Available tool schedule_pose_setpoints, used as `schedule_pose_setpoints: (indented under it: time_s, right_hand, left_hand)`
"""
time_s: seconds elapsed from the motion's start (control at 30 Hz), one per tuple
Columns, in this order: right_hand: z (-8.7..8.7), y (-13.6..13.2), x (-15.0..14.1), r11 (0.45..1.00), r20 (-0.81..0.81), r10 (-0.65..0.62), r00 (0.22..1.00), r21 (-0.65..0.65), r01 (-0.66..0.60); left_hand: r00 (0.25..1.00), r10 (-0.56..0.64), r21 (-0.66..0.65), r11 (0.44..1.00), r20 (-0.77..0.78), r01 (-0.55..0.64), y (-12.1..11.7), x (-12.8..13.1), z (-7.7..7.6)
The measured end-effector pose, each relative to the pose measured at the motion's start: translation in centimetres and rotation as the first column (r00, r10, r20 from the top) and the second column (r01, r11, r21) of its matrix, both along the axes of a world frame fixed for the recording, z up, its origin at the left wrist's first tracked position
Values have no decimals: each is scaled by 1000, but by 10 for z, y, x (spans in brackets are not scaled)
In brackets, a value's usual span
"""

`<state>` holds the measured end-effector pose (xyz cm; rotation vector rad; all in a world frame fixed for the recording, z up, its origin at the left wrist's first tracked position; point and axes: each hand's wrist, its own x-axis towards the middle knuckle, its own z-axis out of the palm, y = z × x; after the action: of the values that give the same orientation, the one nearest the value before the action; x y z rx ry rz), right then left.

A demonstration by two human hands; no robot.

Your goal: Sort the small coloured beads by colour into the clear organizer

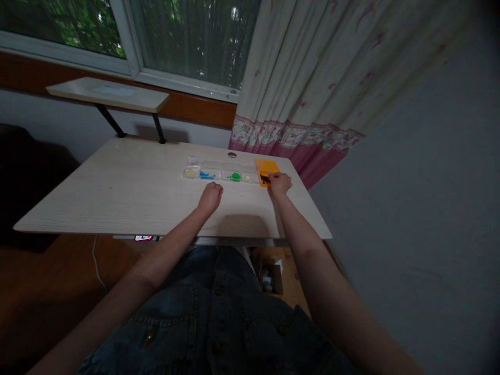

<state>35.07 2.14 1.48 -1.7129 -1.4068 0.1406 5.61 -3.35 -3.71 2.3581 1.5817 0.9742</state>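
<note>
My left hand (211,198) is closed and rests on the table in front of the clear boxes; its curled fingers hide whatever they might hold. The fingers of my right hand (281,183) are pinched together at the right side of an open orange box (267,165), over the small dark pieces (264,179) inside; anything between them is too small to make out. Left of this box stands a row of clear plastic boxes: one with yellowish bits (191,173), one with blue pieces (207,175), one with green pieces (234,177), and one with pale pieces (247,178).
The pale wooden table (117,192) ends at a front edge near my body. A raised shelf (109,94) on black legs stands at the back left. Behind are a window and a patterned curtain (281,104); a grey wall (410,208) is on the right.
</note>
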Motion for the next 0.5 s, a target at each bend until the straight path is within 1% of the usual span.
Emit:
schedule_pose_setpoints:
  time_s: [0.1,0.2,0.3,0.37,0.43,0.5]
  right_hand:
    - [-6,3,-2,986,30,-165,986,-6,166]
    - [-8,5,-4,979,70,-200,977,-18,201]
    - [-5,5,-6,982,102,-183,978,-24,186]
    - [-1,4,-11,988,120,-150,981,-12,153]
    - [4,-2,-22,995,141,-99,985,8,99]
    - [7,-12,-40,1000,171,7,985,22,-10]
  left_hand:
    - [1000,-2,-1,1000,1,2,-1,0,0]
    - [1000,-6,-5,1000,4,6,-2,0,1]
    - [1000,-15,-11,1000,18,15,-3,0,2]
    - [999,-20,-13,1000,37,20,-2,0,3]
    - [998,-22,-16,1000,58,23,-2,0,4]
    - [997,-23,-17,1000,77,25,0,0,5]
